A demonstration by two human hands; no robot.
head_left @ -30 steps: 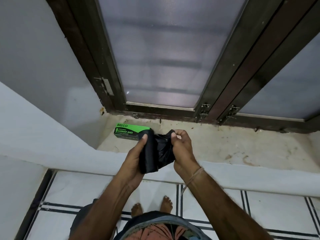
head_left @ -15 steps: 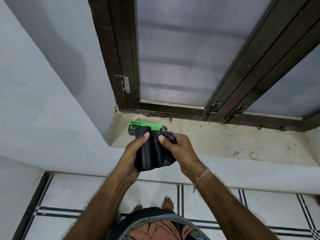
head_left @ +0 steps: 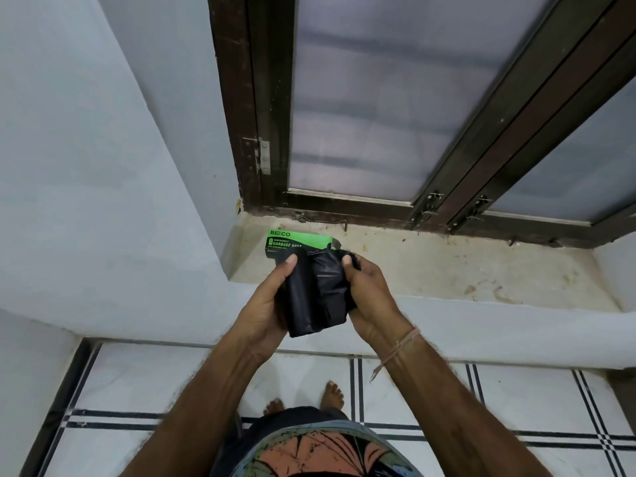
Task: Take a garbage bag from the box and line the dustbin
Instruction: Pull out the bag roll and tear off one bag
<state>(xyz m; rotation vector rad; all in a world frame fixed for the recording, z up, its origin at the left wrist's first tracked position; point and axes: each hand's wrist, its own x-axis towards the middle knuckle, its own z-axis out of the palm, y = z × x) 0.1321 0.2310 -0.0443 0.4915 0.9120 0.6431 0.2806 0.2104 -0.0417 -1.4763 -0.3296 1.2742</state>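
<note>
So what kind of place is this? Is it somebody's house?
Probably a room in a home. You can see a frosted window in a dark frame, a stained sill with a green garbage bag box on it, and a white tiled floor with black lines.

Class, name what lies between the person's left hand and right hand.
In the head view, a black roll of garbage bags lies between the left hand and the right hand. The left hand holds the roll, and the right pinches its crumpled loose end.

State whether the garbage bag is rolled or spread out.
Mostly rolled: left hand grips the roll, right hand pinches its crumpled loose end.
</note>
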